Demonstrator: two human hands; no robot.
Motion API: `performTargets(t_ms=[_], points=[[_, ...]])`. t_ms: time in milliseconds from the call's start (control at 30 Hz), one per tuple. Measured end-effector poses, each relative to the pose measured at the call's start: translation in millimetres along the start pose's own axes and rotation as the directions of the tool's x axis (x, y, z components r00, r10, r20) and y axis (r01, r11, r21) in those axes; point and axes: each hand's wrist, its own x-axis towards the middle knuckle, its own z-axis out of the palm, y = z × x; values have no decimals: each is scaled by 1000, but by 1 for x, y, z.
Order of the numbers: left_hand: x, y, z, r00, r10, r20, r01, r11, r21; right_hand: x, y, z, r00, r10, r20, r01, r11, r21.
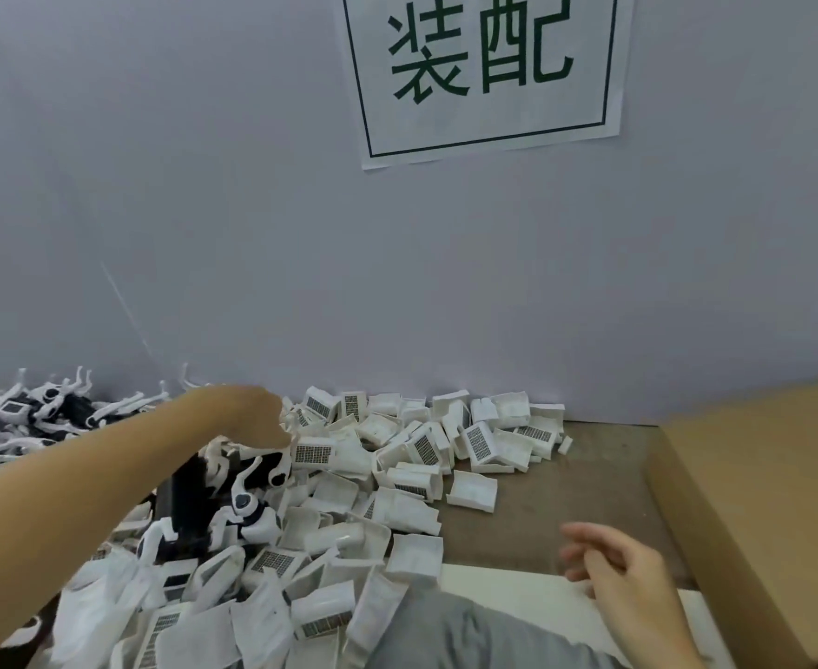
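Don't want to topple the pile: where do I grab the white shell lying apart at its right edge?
Pinch the white shell across its raised side walls, from the right over bare table: hollow seems up, pile crowds its left.

Dim, soft, blurred, wide-angle bowing

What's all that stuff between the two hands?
In the head view, a heap of small white plastic pieces lies between the left hand and the right hand, then a strip of bare brown table.
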Motion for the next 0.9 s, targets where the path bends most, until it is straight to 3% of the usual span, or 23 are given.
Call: performTargets(t_ms=[133,433,700,800,900], points=[[4,3,8,996,48,72,-52,997,54,0,-2,-1,1000,19,7,-19,1000,-7],[15,14,44,950,212,-231,-152,955,253,0,0,0,999,52,15,-51,998,-45],[13,25,49,912,351,-213,-195,827,527,0,0,-1,998,56,31,-55,998,-31],[15,26,44,913,339,-227,-218,876,431,0,-1,-1,998,57,34,-57,998,-14],[15,20,26,925,276,-262,-257,961,107,1,0,-2,997,63,48,-62,998,-33]])
